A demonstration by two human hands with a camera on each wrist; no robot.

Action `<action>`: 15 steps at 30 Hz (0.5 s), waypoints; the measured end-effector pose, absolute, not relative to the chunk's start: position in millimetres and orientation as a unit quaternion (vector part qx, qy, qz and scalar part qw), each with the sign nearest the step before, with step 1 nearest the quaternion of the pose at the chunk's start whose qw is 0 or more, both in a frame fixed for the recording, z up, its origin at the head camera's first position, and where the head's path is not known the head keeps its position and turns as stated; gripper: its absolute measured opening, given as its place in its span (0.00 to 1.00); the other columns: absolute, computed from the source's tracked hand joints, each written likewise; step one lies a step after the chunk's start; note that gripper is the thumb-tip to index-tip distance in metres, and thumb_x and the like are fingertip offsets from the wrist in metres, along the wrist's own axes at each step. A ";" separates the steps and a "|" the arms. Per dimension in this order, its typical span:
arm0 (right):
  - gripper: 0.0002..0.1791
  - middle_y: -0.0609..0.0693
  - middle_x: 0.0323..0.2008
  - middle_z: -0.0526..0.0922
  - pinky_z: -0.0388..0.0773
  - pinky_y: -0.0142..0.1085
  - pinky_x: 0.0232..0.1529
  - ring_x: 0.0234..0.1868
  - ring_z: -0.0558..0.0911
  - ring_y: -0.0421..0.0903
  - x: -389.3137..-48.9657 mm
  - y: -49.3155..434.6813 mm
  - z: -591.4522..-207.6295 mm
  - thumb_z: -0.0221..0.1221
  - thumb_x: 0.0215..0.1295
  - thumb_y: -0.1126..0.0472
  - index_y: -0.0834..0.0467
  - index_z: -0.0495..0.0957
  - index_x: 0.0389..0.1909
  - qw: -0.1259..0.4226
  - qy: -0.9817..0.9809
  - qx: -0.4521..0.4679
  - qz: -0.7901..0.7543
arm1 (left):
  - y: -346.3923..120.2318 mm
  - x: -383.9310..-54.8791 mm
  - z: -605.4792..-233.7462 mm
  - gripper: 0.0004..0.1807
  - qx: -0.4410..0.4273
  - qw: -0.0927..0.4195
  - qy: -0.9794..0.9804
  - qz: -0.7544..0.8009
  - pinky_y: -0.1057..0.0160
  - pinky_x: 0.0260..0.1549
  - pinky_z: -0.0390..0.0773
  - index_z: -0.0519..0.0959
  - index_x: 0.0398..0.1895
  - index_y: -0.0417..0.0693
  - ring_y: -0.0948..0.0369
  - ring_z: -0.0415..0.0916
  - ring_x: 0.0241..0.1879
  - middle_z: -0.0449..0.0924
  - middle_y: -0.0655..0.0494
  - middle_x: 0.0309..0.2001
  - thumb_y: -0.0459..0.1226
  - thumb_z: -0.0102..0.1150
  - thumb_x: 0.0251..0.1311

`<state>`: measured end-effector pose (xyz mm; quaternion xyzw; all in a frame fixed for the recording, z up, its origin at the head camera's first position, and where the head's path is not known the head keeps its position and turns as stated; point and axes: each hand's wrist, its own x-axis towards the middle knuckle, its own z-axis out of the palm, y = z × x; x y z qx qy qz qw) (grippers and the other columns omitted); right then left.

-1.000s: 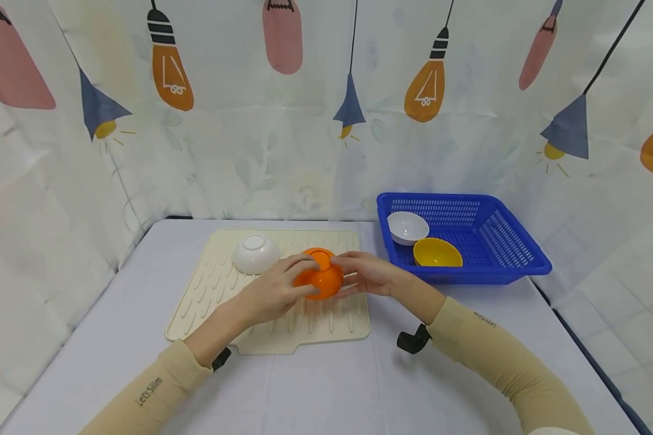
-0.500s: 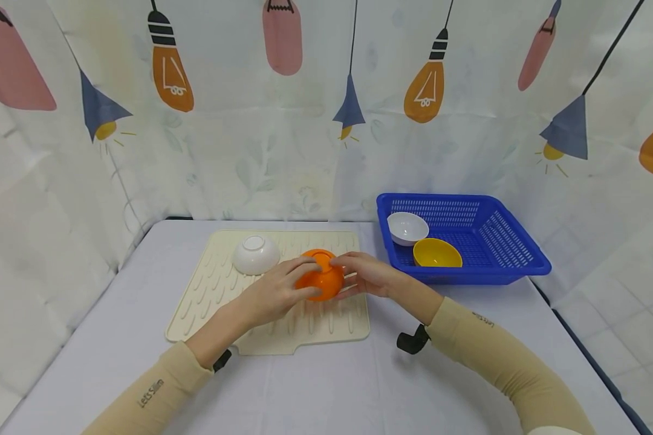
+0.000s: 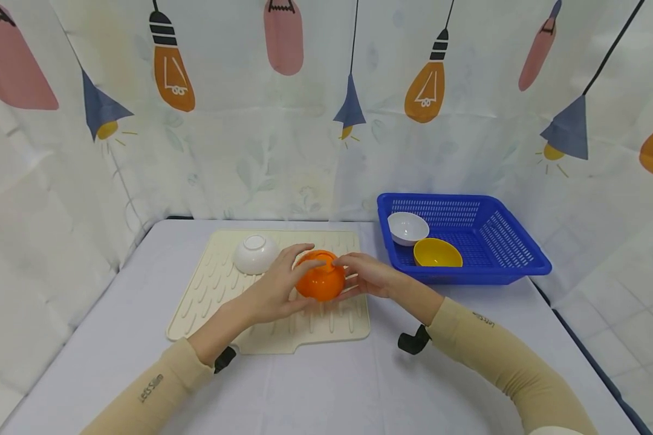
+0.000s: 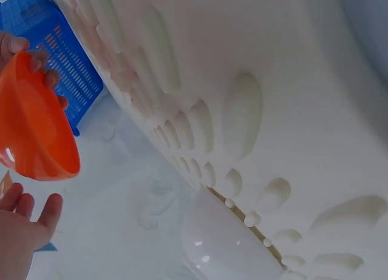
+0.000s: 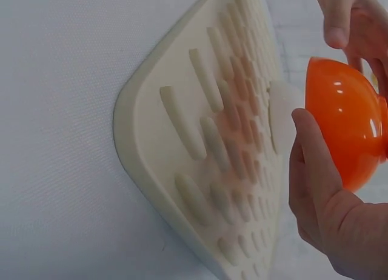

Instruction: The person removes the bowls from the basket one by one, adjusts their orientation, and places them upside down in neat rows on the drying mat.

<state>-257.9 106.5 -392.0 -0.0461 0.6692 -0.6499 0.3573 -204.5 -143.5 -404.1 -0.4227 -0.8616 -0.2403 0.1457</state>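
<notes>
Over the cream draining mat (image 3: 212,305), an orange bowl (image 3: 323,287) hangs with its foot up and its mouth down. My right hand (image 3: 374,275) holds it at the right side, the thumb by the rim in the right wrist view. To the left, my left hand (image 3: 272,294) has spread fingers around the bowl. The left wrist view shows a gap between the fingers of that hand (image 4: 27,231) and the orange bowl (image 4: 45,125). An upturned white bowl (image 3: 252,258) lies on the mat's far left part, just beyond my left hand.
A blue plastic basket (image 3: 514,266) stands at the back right of the table. Inside its left part are a white bowl (image 3: 408,228) and a yellow bowl (image 3: 438,254), side by side. A printed curtain (image 3: 305,151) hangs behind the white-covered table (image 3: 326,393).
The left hand's fingers have spread and come off the orange bowl, its index finger rising. My right hand keeps its hold, and the bowl has barely shifted.
</notes>
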 end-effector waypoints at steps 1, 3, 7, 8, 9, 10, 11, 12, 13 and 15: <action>0.28 0.65 0.60 0.72 0.86 0.48 0.46 0.54 0.82 0.59 -257.5 106.6 -392.0 0.55 0.75 0.54 0.64 0.64 0.68 0.358 0.669 -0.046 -0.650 | -143.8 -204.0 -404.0 0.38 -0.406 0.134 -0.869 -0.249 0.38 0.63 0.70 0.67 0.69 0.54 0.43 0.53 0.74 0.53 0.41 0.75 0.41 0.77 0.57; 0.27 0.65 0.61 0.72 0.86 0.47 0.46 0.54 0.82 0.59 -256.5 106.6 -392.0 0.55 0.75 0.54 0.63 0.64 0.68 0.358 0.670 -0.045 -0.649 | -144.3 -203.0 -403.5 0.38 -0.375 0.109 -0.882 -0.264 0.38 0.63 0.70 0.66 0.71 0.56 0.43 0.53 0.74 0.52 0.43 0.76 0.46 0.74 0.60; 0.28 0.65 0.62 0.70 0.85 0.47 0.46 0.54 0.82 0.58 -255.0 106.0 -392.1 0.54 0.76 0.54 0.63 0.63 0.69 0.355 0.671 -0.049 -0.650 | -145.4 -203.6 -403.7 0.38 -0.351 0.077 -0.889 -0.285 0.37 0.62 0.71 0.67 0.72 0.56 0.40 0.57 0.72 0.53 0.41 0.76 0.50 0.72 0.62; 0.28 0.65 0.62 0.70 0.85 0.47 0.46 0.54 0.82 0.58 -254.8 105.7 -392.3 0.55 0.76 0.54 0.63 0.63 0.69 0.354 0.671 -0.051 -0.650 | -145.8 -204.0 -403.7 0.38 -0.350 0.072 -0.888 -0.289 0.37 0.61 0.72 0.67 0.72 0.56 0.39 0.58 0.72 0.54 0.41 0.76 0.50 0.72 0.62; 0.28 0.65 0.62 0.70 0.85 0.47 0.46 0.54 0.82 0.58 -254.7 105.5 -392.4 0.55 0.76 0.54 0.64 0.62 0.69 0.353 0.671 -0.052 -0.650 | -146.0 -204.7 -403.8 0.38 -0.350 0.068 -0.887 -0.293 0.38 0.62 0.72 0.68 0.72 0.56 0.39 0.59 0.71 0.54 0.41 0.75 0.50 0.72 0.62; 0.29 0.65 0.62 0.70 0.85 0.47 0.46 0.54 0.82 0.58 -254.5 105.3 -392.6 0.55 0.76 0.53 0.64 0.62 0.69 0.353 0.672 -0.054 -0.649 | -146.2 -205.3 -404.0 0.38 -0.350 0.065 -0.886 -0.297 0.38 0.62 0.72 0.68 0.72 0.56 0.39 0.59 0.71 0.55 0.41 0.75 0.50 0.73 0.62; 0.29 0.64 0.62 0.71 0.85 0.47 0.46 0.53 0.82 0.58 -254.4 105.1 -392.8 0.55 0.76 0.53 0.64 0.62 0.69 0.353 0.672 -0.054 -0.649 | -146.4 -205.9 -404.2 0.38 -0.348 0.059 -0.887 -0.299 0.39 0.62 0.73 0.69 0.72 0.57 0.40 0.59 0.71 0.55 0.41 0.75 0.50 0.73 0.61; 0.29 0.64 0.61 0.71 0.85 0.47 0.46 0.53 0.82 0.58 -254.4 105.0 -393.2 0.55 0.76 0.53 0.64 0.61 0.69 0.352 0.673 -0.055 -0.648 | -146.5 -206.6 -404.4 0.38 -0.347 0.055 -0.887 -0.300 0.39 0.62 0.73 0.69 0.73 0.58 0.40 0.59 0.72 0.55 0.41 0.76 0.49 0.73 0.61; 0.29 0.64 0.61 0.71 0.86 0.46 0.46 0.53 0.82 0.58 -254.4 105.0 -393.6 0.55 0.76 0.53 0.64 0.61 0.69 0.352 0.673 -0.055 -0.648 | -146.7 -207.2 -404.7 0.37 -0.345 0.053 -0.887 -0.302 0.39 0.62 0.72 0.69 0.72 0.58 0.40 0.60 0.72 0.55 0.41 0.76 0.49 0.73 0.61; 0.29 0.64 0.60 0.72 0.86 0.46 0.46 0.52 0.82 0.58 -254.3 105.2 -394.2 0.55 0.76 0.53 0.65 0.61 0.68 0.350 0.675 -0.057 -0.647 | -146.6 -208.9 -405.4 0.37 -0.341 0.050 -0.888 -0.303 0.39 0.62 0.72 0.70 0.72 0.58 0.40 0.60 0.72 0.56 0.41 0.76 0.49 0.74 0.60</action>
